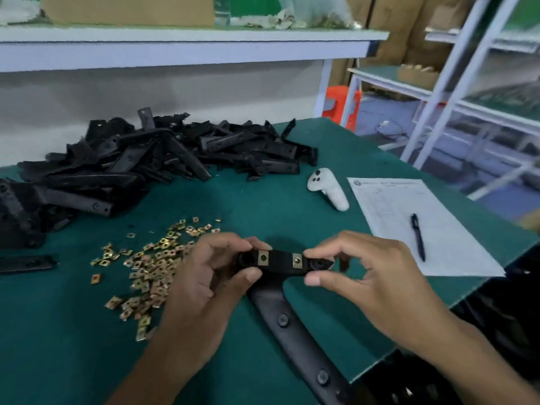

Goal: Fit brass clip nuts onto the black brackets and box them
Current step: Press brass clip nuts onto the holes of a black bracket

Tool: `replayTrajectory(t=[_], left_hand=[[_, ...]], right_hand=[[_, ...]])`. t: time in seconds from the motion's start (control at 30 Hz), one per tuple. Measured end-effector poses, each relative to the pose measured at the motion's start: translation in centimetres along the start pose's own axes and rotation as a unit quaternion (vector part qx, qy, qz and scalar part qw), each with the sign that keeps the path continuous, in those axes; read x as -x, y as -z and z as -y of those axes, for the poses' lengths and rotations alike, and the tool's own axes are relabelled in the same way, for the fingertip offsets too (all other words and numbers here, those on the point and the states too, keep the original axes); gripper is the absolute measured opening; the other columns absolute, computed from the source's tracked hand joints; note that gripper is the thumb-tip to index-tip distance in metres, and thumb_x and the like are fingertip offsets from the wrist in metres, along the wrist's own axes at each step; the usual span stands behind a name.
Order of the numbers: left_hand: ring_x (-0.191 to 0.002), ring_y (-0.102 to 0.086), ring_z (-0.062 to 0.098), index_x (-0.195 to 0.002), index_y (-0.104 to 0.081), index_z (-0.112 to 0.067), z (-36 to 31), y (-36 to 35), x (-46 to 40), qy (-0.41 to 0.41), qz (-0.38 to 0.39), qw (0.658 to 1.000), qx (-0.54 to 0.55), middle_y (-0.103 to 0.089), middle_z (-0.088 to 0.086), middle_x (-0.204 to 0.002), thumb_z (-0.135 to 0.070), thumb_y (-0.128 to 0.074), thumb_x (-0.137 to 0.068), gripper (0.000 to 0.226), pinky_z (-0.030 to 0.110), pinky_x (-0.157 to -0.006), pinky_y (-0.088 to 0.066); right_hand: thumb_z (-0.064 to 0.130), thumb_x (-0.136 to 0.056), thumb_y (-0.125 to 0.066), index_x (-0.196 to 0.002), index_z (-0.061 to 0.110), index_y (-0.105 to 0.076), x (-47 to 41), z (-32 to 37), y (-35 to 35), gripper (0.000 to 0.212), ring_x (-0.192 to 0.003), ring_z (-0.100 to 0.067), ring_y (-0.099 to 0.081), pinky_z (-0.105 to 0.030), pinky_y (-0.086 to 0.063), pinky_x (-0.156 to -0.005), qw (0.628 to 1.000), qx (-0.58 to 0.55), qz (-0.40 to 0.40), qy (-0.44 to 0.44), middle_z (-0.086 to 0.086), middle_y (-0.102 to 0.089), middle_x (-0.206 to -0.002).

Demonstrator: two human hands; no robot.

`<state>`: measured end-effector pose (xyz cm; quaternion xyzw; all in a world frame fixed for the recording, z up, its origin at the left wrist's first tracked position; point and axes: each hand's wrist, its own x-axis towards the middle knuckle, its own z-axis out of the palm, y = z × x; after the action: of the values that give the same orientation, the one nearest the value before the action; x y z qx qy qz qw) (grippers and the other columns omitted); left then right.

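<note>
A black bracket is held level above the green table, with two brass clip nuts sitting on its top face. My left hand grips its left end between thumb and fingers. My right hand pinches its right end, thumb underneath. A long black arm of the bracket runs down toward the table's near edge. Loose brass clip nuts lie scattered on the table left of my hands. A big pile of black brackets fills the back left.
A white handheld controller lies right of the pile. A printed sheet with a black pen on it sits at the right edge. One bracket lies alone at far left. White shelving stands behind and right.
</note>
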<state>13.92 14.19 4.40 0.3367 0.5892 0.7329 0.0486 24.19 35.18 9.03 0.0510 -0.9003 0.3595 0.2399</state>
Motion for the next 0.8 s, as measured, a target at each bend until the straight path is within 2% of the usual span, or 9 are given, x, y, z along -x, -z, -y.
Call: replayTrajectory(t=[0.13, 0.23, 0.3, 0.37, 0.47, 0.57, 0.67, 0.73, 0.8], left_hand=[[-0.117, -0.066, 0.016, -0.107, -0.061, -0.037, -0.9, -6.1, -1.2, -0.043, 0.083, 0.996, 0.004, -0.073, 0.0, -0.116, -0.024, -0.069, -0.087, 0.025, 0.022, -0.093, -0.053], [-0.112, -0.069, 0.011, -0.111, -0.061, -0.043, -0.8, -10.7, -1.3, -0.055, 0.133, 0.989, -0.021, -0.074, -0.01, -0.115, -0.026, -0.069, -0.085, 0.032, 0.018, -0.093, -0.051], [-0.11, -0.069, 0.005, -0.112, -0.06, -0.046, -0.6, -13.6, -1.0, -0.057, 0.164, 0.984, -0.043, -0.073, -0.018, -0.114, -0.027, -0.071, -0.084, 0.035, 0.013, -0.094, -0.049], [-0.109, -0.068, 0.0, -0.111, -0.061, -0.045, -0.3, -16.2, -0.6, -0.067, 0.188, 0.979, -0.045, -0.073, -0.021, -0.112, -0.021, -0.074, -0.085, 0.039, 0.009, -0.094, -0.046], [-0.108, -0.067, 0.0, -0.111, -0.061, -0.047, 0.2, -19.6, -0.1, -0.089, 0.215, 0.971, -0.052, -0.072, -0.022, -0.111, -0.017, -0.073, -0.085, 0.042, 0.01, -0.095, -0.045], [-0.108, -0.064, -0.001, -0.113, -0.062, -0.042, 0.8, -22.4, 0.2, -0.121, 0.239, 0.958, -0.098, -0.069, -0.023, -0.111, -0.024, -0.072, -0.085, 0.034, 0.009, -0.094, -0.043], [-0.116, -0.058, -0.005, -0.121, -0.056, -0.046, 1.6, -24.6, 0.4, -0.12, 0.293, 0.939, -0.135, -0.063, -0.027, -0.117, -0.029, -0.07, -0.089, 0.039, 0.009, -0.095, -0.04], [-0.123, -0.048, -0.011, -0.127, -0.047, -0.053, 2.2, -25.1, 0.7, -0.116, 0.325, 0.922, -0.174, -0.054, -0.035, -0.125, -0.034, -0.069, -0.091, 0.046, 0.002, -0.098, -0.031], [-0.121, -0.045, -0.014, -0.126, -0.046, -0.053, 2.8, -24.2, 0.7, -0.117, 0.319, 0.917, -0.209, -0.051, -0.039, -0.125, -0.041, -0.064, -0.091, 0.041, -0.001, -0.098, -0.025]], right_hand=[[0.04, -0.083, -0.08, -0.102, 0.026, -0.076, 4.7, -0.2, 4.9, 0.024, -0.09, 0.0, -0.068, -0.019, -0.05, -0.074, 0.992, 0.066, -0.109, -0.017, 0.02, -0.072, -0.096], [0.032, -0.081, -0.082, -0.104, 0.023, -0.076, 8.2, -0.6, 8.3, 0.025, -0.092, -0.003, -0.069, -0.026, -0.052, -0.076, 0.978, 0.107, -0.172, -0.046, 0.019, -0.073, -0.101], [0.035, -0.081, -0.08, -0.104, 0.025, -0.076, 10.5, -0.8, 10.2, 0.025, -0.089, -0.01, -0.07, -0.031, -0.053, -0.077, 0.97, 0.121, -0.198, -0.076, 0.019, -0.073, -0.101], [0.038, -0.081, -0.078, -0.103, 0.024, -0.076, 12.7, -0.9, 11.9, 0.026, -0.087, -0.013, -0.071, -0.028, -0.053, -0.077, 0.961, 0.14, -0.215, -0.103, 0.02, -0.073, -0.101], [0.033, -0.08, -0.08, -0.104, 0.018, -0.078, 15.9, -1.1, 13.7, 0.028, -0.095, 0.001, -0.068, -0.015, -0.05, -0.082, 0.948, 0.173, -0.233, -0.128, 0.017, -0.073, -0.103], [0.032, -0.081, -0.08, -0.106, 0.018, -0.077, 18.6, -1.1, 15.2, 0.028, -0.088, 0.01, -0.06, -0.007, -0.041, -0.079, 0.934, 0.217, -0.237, -0.155, 0.017, -0.071, -0.103], [0.039, -0.083, -0.074, -0.108, 0.022, -0.075, 20.8, -1.7, 16.3, 0.03, -0.09, 0.01, -0.058, -0.005, -0.039, -0.078, 0.921, 0.251, -0.229, -0.192, 0.025, -0.066, -0.103], [0.047, -0.083, -0.069, -0.11, 0.03, -0.072, 22.1, -2.6, 16.8, 0.032, -0.098, 0.012, -0.057, -0.004, -0.038, -0.083, 0.909, 0.268, -0.207, -0.244, 0.031, -0.062, -0.105], [0.05, -0.08, -0.067, -0.107, 0.04, -0.067, 22.9, -3.9, 16.7, 0.028, -0.103, 0.009, -0.056, -0.009, -0.042, -0.09, 0.895, 0.281, -0.169, -0.302, 0.034, -0.059, -0.107]])
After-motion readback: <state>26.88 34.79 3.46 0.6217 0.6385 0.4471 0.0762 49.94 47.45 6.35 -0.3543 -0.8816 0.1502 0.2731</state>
